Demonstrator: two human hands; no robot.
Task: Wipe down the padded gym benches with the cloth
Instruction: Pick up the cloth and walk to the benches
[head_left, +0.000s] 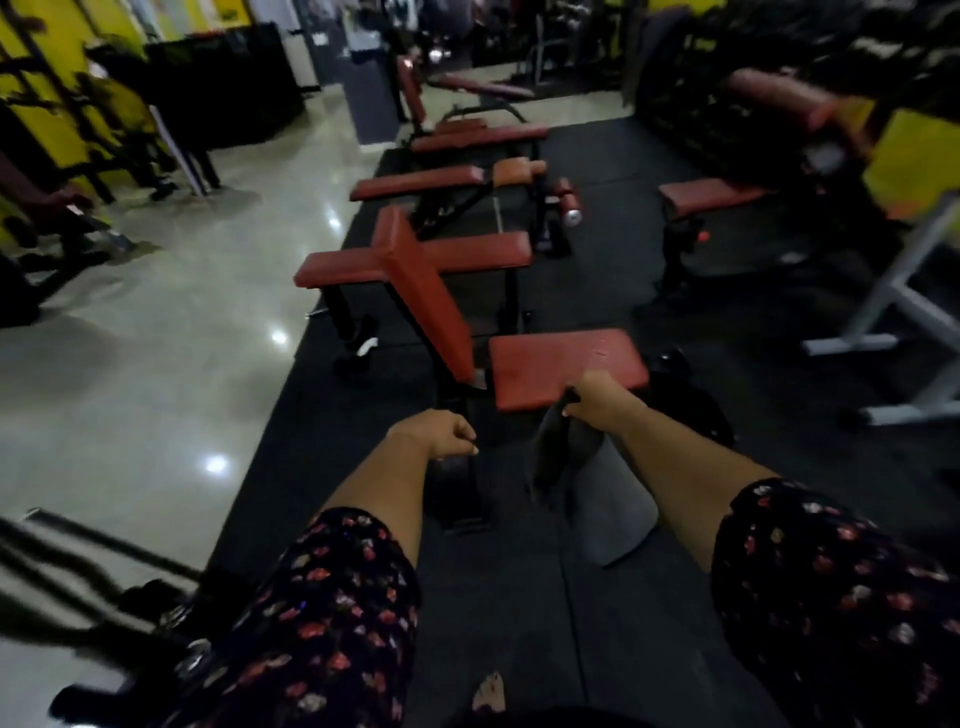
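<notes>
A red padded bench seat (561, 364) stands right in front of me, with its raised red backrest (421, 291) slanting up to the left. My right hand (597, 402) grips a grey cloth (602, 488) at the seat's near edge; the cloth hangs down below the hand. My left hand (447, 434) hovers lower left of the seat with its fingers curled and holds nothing that I can see. More red benches (415, 260) line up behind, one after another toward the back.
Black rubber matting (519, 597) covers the floor under the benches; glossy light tile (156, 364) lies to the left. A white metal frame (893, 312) stands at the right. Dark machines and yellow walls border the room. My bare foot (488, 693) shows at the bottom.
</notes>
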